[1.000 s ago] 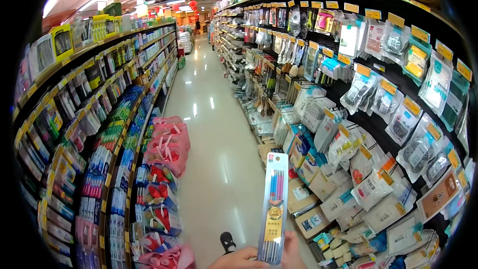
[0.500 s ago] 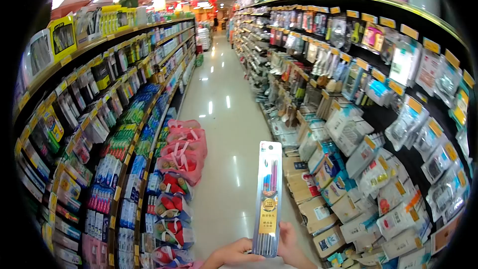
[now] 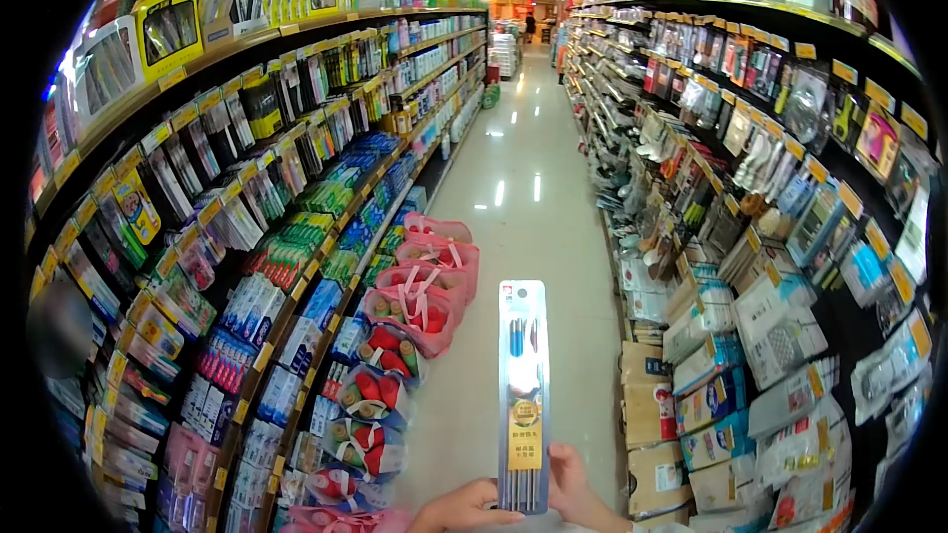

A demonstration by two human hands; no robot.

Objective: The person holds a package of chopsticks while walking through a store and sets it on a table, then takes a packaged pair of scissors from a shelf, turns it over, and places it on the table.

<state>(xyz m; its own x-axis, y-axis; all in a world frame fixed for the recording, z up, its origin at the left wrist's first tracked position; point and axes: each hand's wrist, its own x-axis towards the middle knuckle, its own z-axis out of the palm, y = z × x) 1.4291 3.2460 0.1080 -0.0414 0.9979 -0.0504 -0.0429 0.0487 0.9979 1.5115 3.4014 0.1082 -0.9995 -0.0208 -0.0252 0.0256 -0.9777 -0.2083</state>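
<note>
The person's left hand [image 3: 462, 507] and right hand [image 3: 575, 490], both partly curled, grasp opposite lower edges of a narrow, rectangular, clear-plastic package with gold label [image 3: 524, 395] above the pale, glossy floor [image 3: 523, 237].

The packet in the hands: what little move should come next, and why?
Maybe tilt the packet a little. Its upper part looks washed out by glare, while the gold label lower down shows more clearly. The left hand and right hand are both at its lower end, so a small tilt should probably be easy.
</note>
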